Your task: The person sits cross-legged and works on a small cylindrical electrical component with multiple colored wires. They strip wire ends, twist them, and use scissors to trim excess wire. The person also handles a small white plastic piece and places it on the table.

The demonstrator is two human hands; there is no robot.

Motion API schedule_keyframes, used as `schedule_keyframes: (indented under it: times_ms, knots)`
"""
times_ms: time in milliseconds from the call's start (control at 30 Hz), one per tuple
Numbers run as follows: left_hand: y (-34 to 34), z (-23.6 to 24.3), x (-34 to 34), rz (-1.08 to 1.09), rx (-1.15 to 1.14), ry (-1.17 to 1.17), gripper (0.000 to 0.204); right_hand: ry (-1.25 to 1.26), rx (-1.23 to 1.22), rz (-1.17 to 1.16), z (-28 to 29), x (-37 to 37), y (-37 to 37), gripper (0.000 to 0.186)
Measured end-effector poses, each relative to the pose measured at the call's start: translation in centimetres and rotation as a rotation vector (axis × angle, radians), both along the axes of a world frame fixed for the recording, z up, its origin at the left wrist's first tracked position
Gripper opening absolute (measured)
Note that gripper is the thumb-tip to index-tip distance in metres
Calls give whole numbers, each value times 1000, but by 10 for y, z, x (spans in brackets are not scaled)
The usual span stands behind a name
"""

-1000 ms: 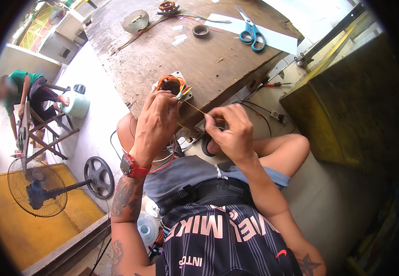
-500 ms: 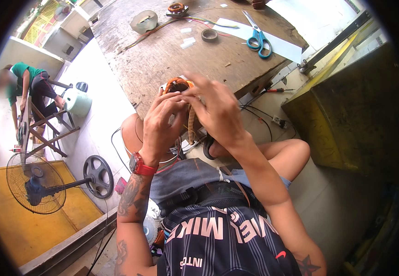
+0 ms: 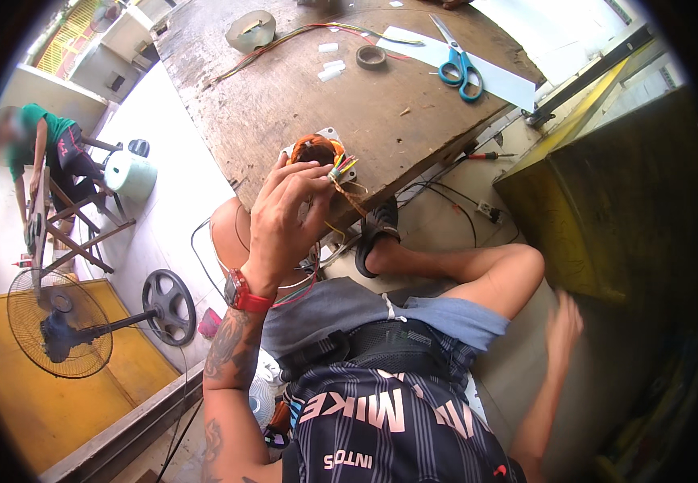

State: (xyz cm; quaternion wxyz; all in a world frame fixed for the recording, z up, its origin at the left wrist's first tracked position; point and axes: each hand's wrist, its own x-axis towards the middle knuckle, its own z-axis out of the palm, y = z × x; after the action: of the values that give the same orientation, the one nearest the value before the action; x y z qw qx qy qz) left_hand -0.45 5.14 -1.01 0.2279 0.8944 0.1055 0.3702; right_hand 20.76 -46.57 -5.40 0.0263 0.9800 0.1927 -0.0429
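Observation:
At the near edge of the wooden table [image 3: 268,105], my left hand [image 3: 280,213] grips a motor stator with orange-brown copper windings [image 3: 331,146] and a pale metal frame. My fingers are closed around its near side, by a bundle of coloured lead wires [image 3: 342,167]. A tan cord [image 3: 353,199] trails from these leads past the table edge. Away from the stator, my right hand [image 3: 564,326] hangs low at my right side. Motion smears its fingers, and I see nothing held in it.
Teal-handled scissors [image 3: 460,72] lie across a white paper strip [image 3: 498,84]. A tape roll [image 3: 370,57], white sleeve pieces [image 3: 331,70], long wires [image 3: 276,47] and a translucent cup-shaped piece [image 3: 251,30] lie farther back. A fan [image 3: 61,322] stands left; beyond it, a person in green [image 3: 51,133] bends over.
My right hand has left the stator and swung down to my right side. My left hand stays on the stator, whose coloured leads now show.

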Motion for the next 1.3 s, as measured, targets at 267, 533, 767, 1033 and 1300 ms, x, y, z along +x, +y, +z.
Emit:
schedule_keyframes:
  times_ms: [267, 533, 767, 1033, 1300]
  knots:
    - [-4, 3, -1, 19, -23, -6, 17, 789, 812, 649, 47, -76, 343, 40]
    - [-7, 7, -6, 35, -87, 67, 17, 921, 1728, 683, 66, -82, 347, 49]
    - [-18, -7, 3, 60, 145, -10, 25, 527, 1067, 404, 58, -89, 350, 33]
    - [-18, -14, -2, 56, 101, 87, 29, 1012, 1112, 250, 39, -85, 357, 41]
    - [-28, 0, 9, 136, 115, 57, 17, 809, 1209, 567, 66, -74, 376, 36]
